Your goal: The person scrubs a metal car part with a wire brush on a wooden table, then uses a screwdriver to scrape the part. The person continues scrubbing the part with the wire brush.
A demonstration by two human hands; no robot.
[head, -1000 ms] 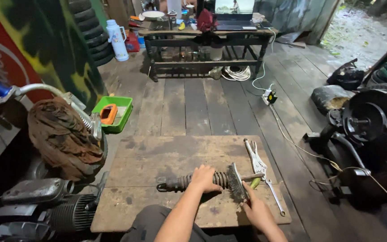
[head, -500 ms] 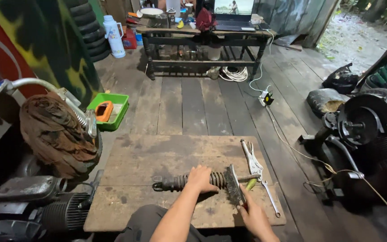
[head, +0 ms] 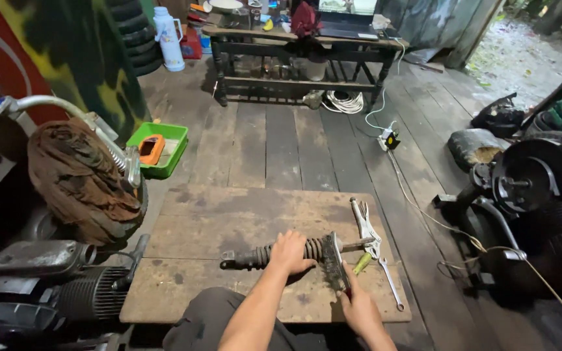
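— Shock absorber, dark and rusty, with a coil spring [head: 274, 252]: where is it seen?

— It is laid flat on the worn wooden board [head: 229, 221], in the lower centre of the frame. It is gripped around the spring by the left hand [head: 292, 250], fingers closed.

— And the right hand [head: 358, 305]?

— It is closed on the handle of a wire brush [head: 335, 261], whose bristles are pressed against the spring. Silver locking pliers [head: 364, 224] and a wrench [head: 391, 286] are placed just beside, to the right.

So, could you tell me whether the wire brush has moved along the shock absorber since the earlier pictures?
Cannot tell: the wire brush sits by the pliers throughout, and the camera shifted.
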